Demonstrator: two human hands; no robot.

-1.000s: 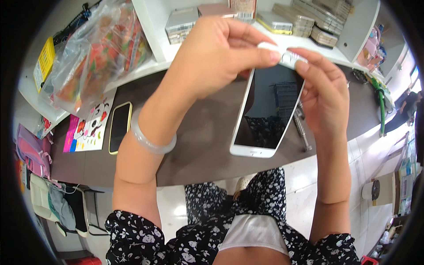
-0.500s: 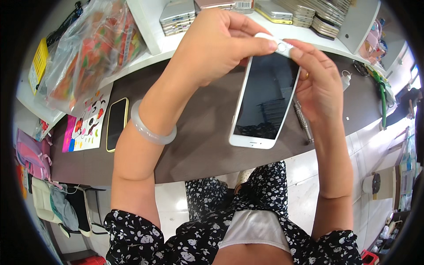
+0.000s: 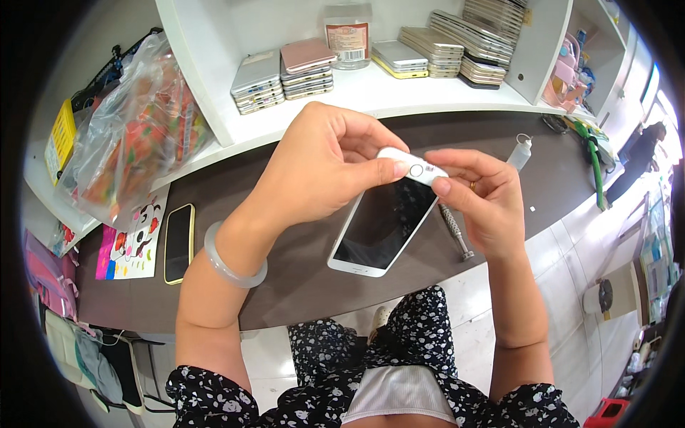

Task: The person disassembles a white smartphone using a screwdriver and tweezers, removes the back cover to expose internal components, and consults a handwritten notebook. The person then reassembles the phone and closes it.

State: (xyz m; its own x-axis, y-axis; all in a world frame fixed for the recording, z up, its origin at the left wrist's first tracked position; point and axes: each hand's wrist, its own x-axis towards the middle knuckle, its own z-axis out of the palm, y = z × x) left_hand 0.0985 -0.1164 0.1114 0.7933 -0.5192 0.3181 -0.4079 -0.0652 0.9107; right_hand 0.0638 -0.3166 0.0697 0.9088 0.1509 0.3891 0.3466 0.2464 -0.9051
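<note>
A white phone with a dark screen [image 3: 385,225] is held over the brown desk, its round-button end away from me and its slotted end toward me. My left hand [image 3: 321,167] grips the far left corner, the thumb lying on the white border beside the button. At the far right corner, my right hand [image 3: 489,200] pinches the border between thumb and fingers. Most of my left fingers are hidden behind the phone. A silver screwdriver-like tool [image 3: 452,232] lies on the desk just right of the phone, partly covered by my right hand.
Beyond the desk, a white shelf [image 3: 399,100] holds a stack of silver phones [image 3: 257,82], several other phone stacks and a clear labelled jar [image 3: 349,36]. To the left are a yellow-edged phone [image 3: 179,242], a cartoon sheet [image 3: 143,242] and a plastic bag [image 3: 135,128]. A small bottle [image 3: 520,152] stands right.
The view has shifted, showing more of the shelf. Both hands and the phone sit lower and further left in the picture, and the phone looks more foreshortened. Both hands keep their hold.
</note>
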